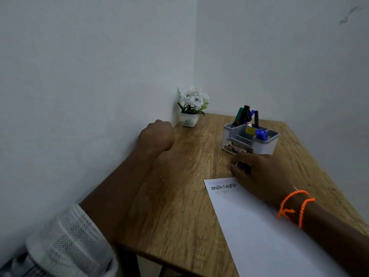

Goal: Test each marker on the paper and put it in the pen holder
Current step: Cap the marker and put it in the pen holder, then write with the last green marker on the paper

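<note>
Left hand [156,135] curled in an empty fist on the wooden table [179,196], right hand [257,174] fingers spread loose, holding nothing, over the scribbled paper [259,232], grey pen holder [250,140] just beyond its fingertips, markers [244,116] standing inside, potted white flowers [191,106] just past the fist.

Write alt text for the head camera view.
A person's right hand reaches over a scribbled sheet of paper toward a grey pen holder full of markers on a wooden desk. The left hand rests fisted near a small pot of white flowers in the corner.
</note>
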